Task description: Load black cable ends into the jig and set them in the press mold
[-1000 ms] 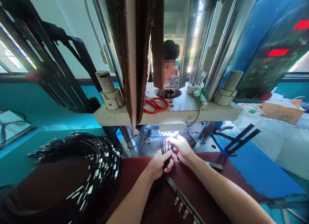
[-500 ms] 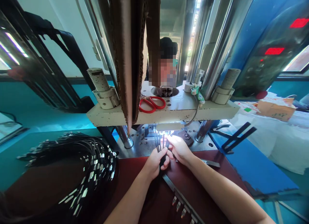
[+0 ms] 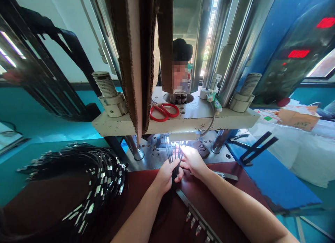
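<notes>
Several black cables (image 3: 171,153) fan upward toward the lit gap under the press plate (image 3: 180,126). My left hand (image 3: 167,173) is closed around their lower part, and the bundle hangs down below it. Beside it, my right hand (image 3: 193,161) has its thumb and fingers pressed on the cables at the right of the fan. The upper cable ends show bright under the lamp, close to the metal bed of the press. Just below the hands, a metal strip with small connectors (image 3: 195,215) lies diagonally on the dark red table (image 3: 141,187).
A large coil of black cables with metal ends (image 3: 102,176) lies at the left. Red-handled scissors (image 3: 164,112) rest on the press plate beside upright cardboard (image 3: 133,61). At the right are a metal tool (image 3: 226,175) and a blue board (image 3: 282,183). A person in a dark cap appears behind.
The cables have spread into a clearer fan with their ends higher under the plate. My left hand's fingers have closed in a little, and both hands stay nearly in place.
</notes>
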The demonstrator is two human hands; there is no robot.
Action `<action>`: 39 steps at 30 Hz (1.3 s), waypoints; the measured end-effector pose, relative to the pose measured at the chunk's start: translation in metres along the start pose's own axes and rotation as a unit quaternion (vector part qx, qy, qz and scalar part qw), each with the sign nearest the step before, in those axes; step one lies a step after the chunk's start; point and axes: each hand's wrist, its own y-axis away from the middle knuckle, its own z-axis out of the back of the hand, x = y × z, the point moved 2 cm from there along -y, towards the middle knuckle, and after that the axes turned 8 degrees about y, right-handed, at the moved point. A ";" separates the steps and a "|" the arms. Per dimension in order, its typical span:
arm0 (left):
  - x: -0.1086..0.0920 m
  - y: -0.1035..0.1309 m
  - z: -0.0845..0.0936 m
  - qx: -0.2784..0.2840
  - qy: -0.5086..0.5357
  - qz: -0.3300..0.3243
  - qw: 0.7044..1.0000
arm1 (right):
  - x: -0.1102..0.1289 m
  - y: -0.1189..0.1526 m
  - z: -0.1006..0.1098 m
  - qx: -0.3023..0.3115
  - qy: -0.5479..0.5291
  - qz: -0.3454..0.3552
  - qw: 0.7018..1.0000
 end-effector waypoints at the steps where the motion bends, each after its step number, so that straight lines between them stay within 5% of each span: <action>1: 0.000 0.000 0.000 0.002 0.000 0.001 1.000 | 0.000 0.000 0.000 0.001 0.006 0.001 1.000; 28: 0.001 0.002 -0.001 0.006 -0.009 0.005 1.000 | -0.003 -0.005 0.017 -0.094 0.200 0.072 0.973; 39: -0.001 0.001 0.000 -0.006 -0.010 -0.004 1.000 | -0.007 -0.005 0.011 -0.061 0.062 0.030 0.996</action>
